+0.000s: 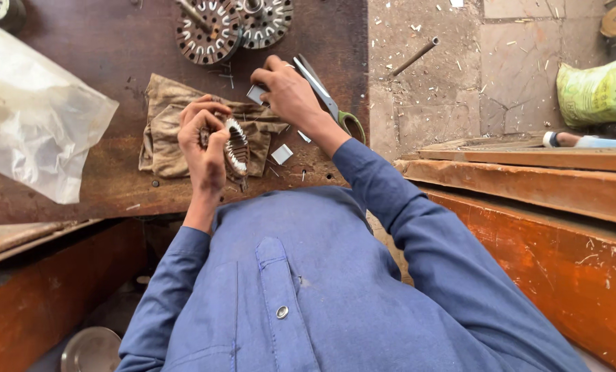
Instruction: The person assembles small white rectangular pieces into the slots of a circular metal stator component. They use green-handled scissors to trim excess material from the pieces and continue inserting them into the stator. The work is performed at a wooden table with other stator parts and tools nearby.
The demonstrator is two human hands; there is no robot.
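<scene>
My left hand (pixel 203 141) grips a round slotted metal motor core (pixel 236 146), held on edge above a brown rag (pixel 163 127) on the dark wooden bench (pixel 115 55). My right hand (pixel 289 93) reaches forward past it and pinches a small white slip of insulation paper (pixel 256 94) near the bench's right side. A pair of scissors with green handles (pixel 332 107) lies just right of that hand. Another white paper slip (pixel 281 153) rests on the bench by the rag.
Two more slotted cores (pixel 233 26) lie at the bench's far edge. A crumpled clear plastic bag (pixel 32 117) covers the left. To the right are a littered stone floor, a metal rod (pixel 414 56), a green sack (pixel 597 93) and orange-painted beams (pixel 542 200).
</scene>
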